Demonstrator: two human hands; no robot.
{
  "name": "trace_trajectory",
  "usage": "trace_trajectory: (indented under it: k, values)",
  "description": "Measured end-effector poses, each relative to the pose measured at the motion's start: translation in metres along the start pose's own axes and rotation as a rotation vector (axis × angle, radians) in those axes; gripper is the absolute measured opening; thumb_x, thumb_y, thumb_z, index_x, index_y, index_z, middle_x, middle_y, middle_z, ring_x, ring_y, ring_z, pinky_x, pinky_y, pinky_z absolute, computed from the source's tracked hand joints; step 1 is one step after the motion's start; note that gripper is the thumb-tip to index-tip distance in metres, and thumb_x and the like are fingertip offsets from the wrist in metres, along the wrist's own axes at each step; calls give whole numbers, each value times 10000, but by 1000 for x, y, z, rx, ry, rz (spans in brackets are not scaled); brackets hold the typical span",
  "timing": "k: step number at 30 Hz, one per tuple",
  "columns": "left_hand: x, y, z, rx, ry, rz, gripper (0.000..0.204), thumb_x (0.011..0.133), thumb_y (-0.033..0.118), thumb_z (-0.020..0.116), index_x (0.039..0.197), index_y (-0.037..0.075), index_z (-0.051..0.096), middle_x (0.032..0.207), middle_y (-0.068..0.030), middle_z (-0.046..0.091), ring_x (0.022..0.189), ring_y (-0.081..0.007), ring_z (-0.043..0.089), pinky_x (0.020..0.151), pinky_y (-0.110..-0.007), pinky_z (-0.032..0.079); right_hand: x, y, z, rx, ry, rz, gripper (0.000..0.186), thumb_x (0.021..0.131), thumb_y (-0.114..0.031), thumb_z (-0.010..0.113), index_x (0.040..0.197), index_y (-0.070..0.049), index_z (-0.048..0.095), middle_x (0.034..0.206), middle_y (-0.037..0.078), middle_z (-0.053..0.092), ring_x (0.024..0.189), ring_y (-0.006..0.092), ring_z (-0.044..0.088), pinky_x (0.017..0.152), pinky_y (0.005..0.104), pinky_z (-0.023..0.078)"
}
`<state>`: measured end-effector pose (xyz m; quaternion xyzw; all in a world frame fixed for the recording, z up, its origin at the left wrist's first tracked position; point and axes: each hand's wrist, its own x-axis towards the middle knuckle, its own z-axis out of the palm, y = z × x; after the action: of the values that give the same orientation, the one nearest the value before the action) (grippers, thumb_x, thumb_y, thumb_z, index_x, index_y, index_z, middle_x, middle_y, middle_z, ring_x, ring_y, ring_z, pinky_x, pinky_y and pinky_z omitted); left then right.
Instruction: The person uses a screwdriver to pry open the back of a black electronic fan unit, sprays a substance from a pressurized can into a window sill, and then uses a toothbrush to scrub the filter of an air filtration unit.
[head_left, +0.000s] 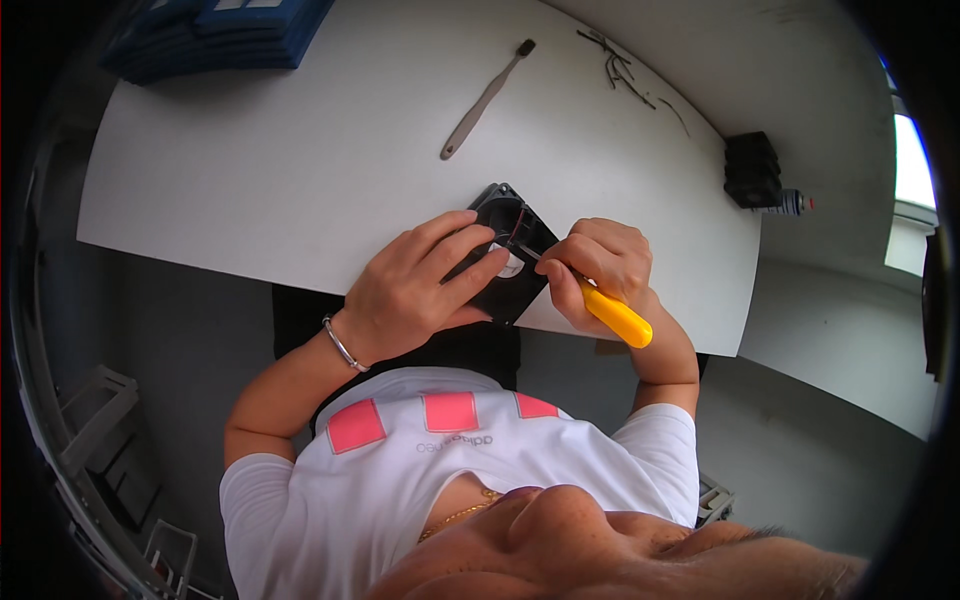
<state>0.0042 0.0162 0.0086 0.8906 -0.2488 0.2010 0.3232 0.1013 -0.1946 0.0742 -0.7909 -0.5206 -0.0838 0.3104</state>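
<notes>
A black square fan [522, 288] with a round white label on its hub rests at the near edge of the white table, tilted so one corner points away. My left hand [412, 280] is closed around its left side, fingers spread over the frame and hub. In my right hand [605, 262] is a slim tool with a yellow handle [622, 318]; its thin metal end reaches the fan beside the label. Exactly what kind of tool it is, I cannot make out. A thin reddish wire shows on the fan near the tip.
Beyond the fan lies a grey toothbrush-like brush [484, 108] on the white table [300, 150]. Several dark cable pieces [618, 72] lie at the far right. Stacked black fans [752, 170] and a spray can [790, 203] sit at the right edge. Blue trays [235, 40] are piled at the far left.
</notes>
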Motion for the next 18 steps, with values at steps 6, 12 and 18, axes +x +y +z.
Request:
trace_trajectory:
  k: [6,12,18]
  values:
    - [3,0,-1,-5,-3,9,586,666,274,833,1202,106,666,1243,-100,584,1205,-320,564,950,-397,539,-3,-2,-2,24,-19,72,52,716,-72,636,671,-94,624,557,26,515,440,165,488,433,288,389]
    - [6,1,-3,-66,-29,-20,622,627,228,849,1207,106,658,1236,-112,582,1192,-336,567,928,-402,546,-4,-11,-2,-60,-34,91,56,725,-53,635,690,-93,618,563,32,522,449,179,504,436,294,393]
    - [8,3,-4,-74,-34,-45,605,617,236,842,1181,105,667,1237,-105,581,1137,-307,575,872,-383,549,-3,-17,-4,-65,-46,163,80,736,-26,627,685,-83,605,580,37,538,455,186,515,448,294,401]
